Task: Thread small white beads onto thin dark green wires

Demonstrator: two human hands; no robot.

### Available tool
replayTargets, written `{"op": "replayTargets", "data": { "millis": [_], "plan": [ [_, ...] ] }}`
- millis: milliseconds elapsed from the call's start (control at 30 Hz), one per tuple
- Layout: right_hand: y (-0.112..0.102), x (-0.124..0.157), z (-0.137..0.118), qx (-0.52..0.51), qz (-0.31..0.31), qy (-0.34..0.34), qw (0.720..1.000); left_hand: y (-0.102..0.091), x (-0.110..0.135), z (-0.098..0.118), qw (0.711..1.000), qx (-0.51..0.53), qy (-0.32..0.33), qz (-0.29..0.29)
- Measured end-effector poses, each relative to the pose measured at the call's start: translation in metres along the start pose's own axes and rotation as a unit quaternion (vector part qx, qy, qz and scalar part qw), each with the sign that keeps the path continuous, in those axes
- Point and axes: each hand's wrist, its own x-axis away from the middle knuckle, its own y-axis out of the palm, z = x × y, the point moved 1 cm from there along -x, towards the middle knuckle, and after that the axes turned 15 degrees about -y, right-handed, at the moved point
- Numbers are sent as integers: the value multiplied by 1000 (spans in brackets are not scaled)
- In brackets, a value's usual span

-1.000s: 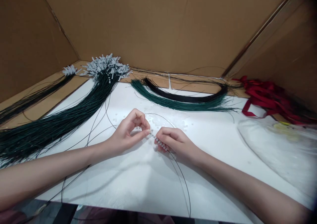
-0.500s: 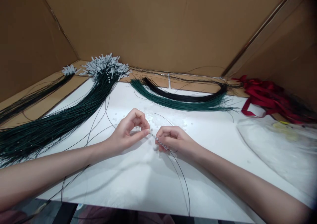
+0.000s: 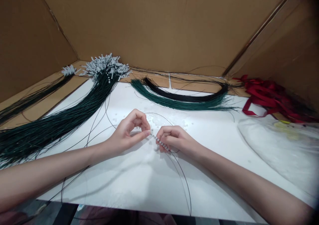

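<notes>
Between my hands runs a dark thin wire (image 3: 184, 176) strung with a row of small white beads (image 3: 162, 144). The thumb and forefinger of my left hand (image 3: 133, 130) pinch its upper end. My right hand (image 3: 173, 137) is closed around the beaded stretch, its fingertips against the beads and some fingers hidden underneath. Past my right hand the wire's bare tail curves down to the table's front edge. Loose white beads (image 3: 183, 120) lie scattered on the white tabletop (image 3: 119, 185) just behind both hands.
At left lies a large bundle of green wires (image 3: 82, 112) with white beaded tips (image 3: 106, 65). Curved green and black wire bundles (image 3: 184, 100) rest at the back. Red ribbon (image 3: 264, 94) and a clear plastic bag (image 3: 279, 145) are at right. Cardboard walls (image 3: 159, 26) enclose the table.
Both hands stay almost in place, still holding the beaded wire. The beads by my right hand appear slightly more evenly lined up. The view has shifted very slightly.
</notes>
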Motion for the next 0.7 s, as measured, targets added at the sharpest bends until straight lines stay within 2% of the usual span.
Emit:
{"op": "replayTargets", "data": {
  "millis": [700],
  "plan": [
    [-1, 1, 3, -9, -5, -16, 1000, 2, 1, 1, 1000, -3, 3, 1]
  ]
}}
